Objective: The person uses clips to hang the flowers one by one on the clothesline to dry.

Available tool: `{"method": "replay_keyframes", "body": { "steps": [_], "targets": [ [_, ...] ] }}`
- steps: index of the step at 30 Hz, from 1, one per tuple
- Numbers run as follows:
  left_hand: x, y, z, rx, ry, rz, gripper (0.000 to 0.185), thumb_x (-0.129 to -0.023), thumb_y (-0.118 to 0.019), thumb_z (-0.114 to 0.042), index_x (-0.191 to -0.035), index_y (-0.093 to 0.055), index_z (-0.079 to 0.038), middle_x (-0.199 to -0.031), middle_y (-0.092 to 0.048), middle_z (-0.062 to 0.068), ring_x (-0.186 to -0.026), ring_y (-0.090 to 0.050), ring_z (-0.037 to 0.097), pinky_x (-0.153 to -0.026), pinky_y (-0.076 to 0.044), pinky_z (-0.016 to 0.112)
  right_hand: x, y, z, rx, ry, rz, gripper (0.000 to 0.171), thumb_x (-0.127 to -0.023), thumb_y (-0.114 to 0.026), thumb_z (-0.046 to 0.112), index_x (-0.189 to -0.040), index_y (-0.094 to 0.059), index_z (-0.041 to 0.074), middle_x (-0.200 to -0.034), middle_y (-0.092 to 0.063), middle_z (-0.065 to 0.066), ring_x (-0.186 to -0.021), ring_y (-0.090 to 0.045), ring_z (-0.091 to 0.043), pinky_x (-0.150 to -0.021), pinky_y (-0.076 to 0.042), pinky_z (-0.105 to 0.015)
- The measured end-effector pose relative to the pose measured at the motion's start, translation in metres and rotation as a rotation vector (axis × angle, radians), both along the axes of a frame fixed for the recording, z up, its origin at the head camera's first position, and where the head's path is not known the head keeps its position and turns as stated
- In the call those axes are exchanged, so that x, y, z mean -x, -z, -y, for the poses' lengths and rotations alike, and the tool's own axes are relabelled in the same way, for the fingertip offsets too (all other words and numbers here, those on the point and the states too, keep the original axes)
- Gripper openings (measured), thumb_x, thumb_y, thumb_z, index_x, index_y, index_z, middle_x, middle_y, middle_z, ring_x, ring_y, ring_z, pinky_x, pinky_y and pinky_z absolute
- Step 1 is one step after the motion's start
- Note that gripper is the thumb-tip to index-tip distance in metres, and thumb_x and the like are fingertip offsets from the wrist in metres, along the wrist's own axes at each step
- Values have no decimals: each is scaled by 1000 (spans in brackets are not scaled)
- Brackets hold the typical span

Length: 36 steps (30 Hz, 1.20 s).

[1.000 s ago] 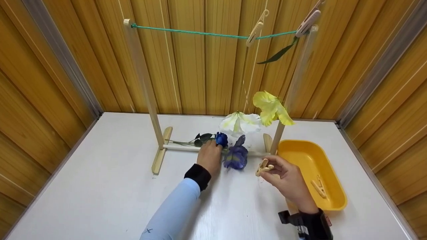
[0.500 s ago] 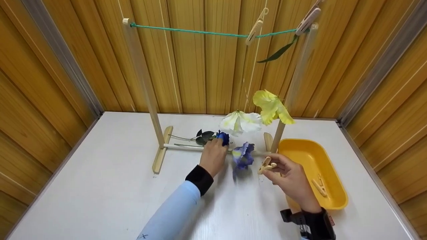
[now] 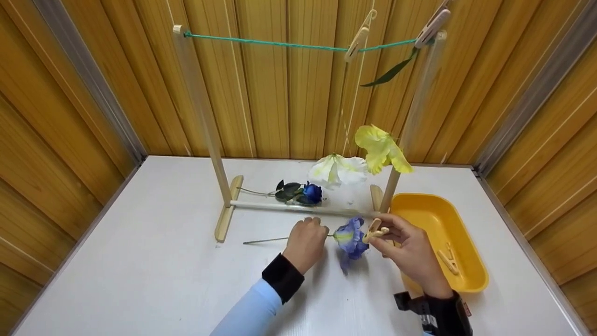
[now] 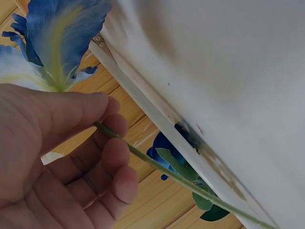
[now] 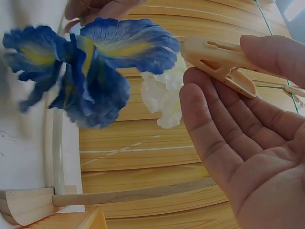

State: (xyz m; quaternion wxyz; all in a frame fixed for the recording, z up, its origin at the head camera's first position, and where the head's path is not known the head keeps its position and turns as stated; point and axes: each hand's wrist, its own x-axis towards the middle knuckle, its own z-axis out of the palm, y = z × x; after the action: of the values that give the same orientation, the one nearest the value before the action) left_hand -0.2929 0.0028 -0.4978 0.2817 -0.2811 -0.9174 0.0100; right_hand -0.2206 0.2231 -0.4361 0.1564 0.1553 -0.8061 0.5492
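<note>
Head view: a white table [image 3: 140, 280] boxed in by wooden walls, with a wooden drying rack [image 3: 224, 205] standing toward the far side.
Left hand: the left hand [image 3: 305, 242] pinches the green stem of the blue iris [image 3: 350, 237] between thumb and curled fingers [image 4: 102, 162], holding it just above the table, near of the rack's base bar.
Blue iris: its bloom points right toward the other hand; its stem runs left past the knuckles.
Right hand: the right hand [image 3: 406, 254] grips a pale clothespin [image 3: 374, 229] between thumb and fingertips, right beside the bloom; whether they touch cannot be told.
Rope: a green rope [image 3: 261, 43] spans the rack's two posts, carrying two clothespins [image 3: 358, 43] near its right end.
Hanging flowers: a yellow flower [image 3: 380, 149] and a white flower [image 3: 336, 171] dangle from them.
Blue rose: a blue rose [image 3: 311, 192] lies behind the base bar.
Tray: a yellow tray [image 3: 466, 280] sits at the right, holding a spare clothespin [image 3: 447, 261].
</note>
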Motion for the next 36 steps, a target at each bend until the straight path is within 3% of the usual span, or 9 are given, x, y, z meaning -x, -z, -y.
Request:
{"method": "replay_keyframes", "body": {
  "steps": [5, 12, 18, 26, 36],
  "targets": [
    [-13, 6, 0, -43, 37, 48, 17, -73, -77, 3, -74, -75, -14, -70, -63, 1, -63, -63, 18, -53, -52, 29, 0, 2, 0, 10, -17, -12, 43, -83, -79, -10, -124, -69, -2, -98, -72, -12, -81, -72, -10, -55, -56, -24],
    [-20, 11, 9, -130, 69, 121, 17, -76, -75, 7, -74, -71, -9, -72, -62, 5, -62, -63, 19, -52, -53, 30, 0, 1, 0, 15, -10, 4, 42, -83, -79, -10, -123, -69, -1, -98, -72, -12, -82, -72, -10, -56, -56, -23],
    [-23, 11, 25, -206, 44, 162, 18, -76, -75, 9, -73, -69, -8, -72, -58, 6, -64, -63, 22, -54, -53, 32, 1, -1, 1, 10, -13, -2, 40, -83, -79, -11, -121, -69, -3, -98, -72, -14, -83, -72, -10, -59, -58, -23],
    [-22, 16, 51, -317, -14, 164, 27, -73, -68, 19, -64, -65, -7, -64, -55, 7, -60, -61, 25, -52, -53, 33, 1, 0, 0, 5, -23, -8, 40, -84, -78, -10, -122, -68, -3, -99, -72, -15, -84, -72, -9, -59, -58, -24],
    [-25, 18, 51, -351, 21, 261, 30, -75, -67, 15, -59, -62, -10, -62, -57, 6, -61, -62, 25, -54, -51, 36, -1, -1, 0, 8, 3, 32, 40, -84, -78, -10, -122, -68, -5, -98, -73, -14, -81, -72, -9, -56, -56, -24]
  ]
}}
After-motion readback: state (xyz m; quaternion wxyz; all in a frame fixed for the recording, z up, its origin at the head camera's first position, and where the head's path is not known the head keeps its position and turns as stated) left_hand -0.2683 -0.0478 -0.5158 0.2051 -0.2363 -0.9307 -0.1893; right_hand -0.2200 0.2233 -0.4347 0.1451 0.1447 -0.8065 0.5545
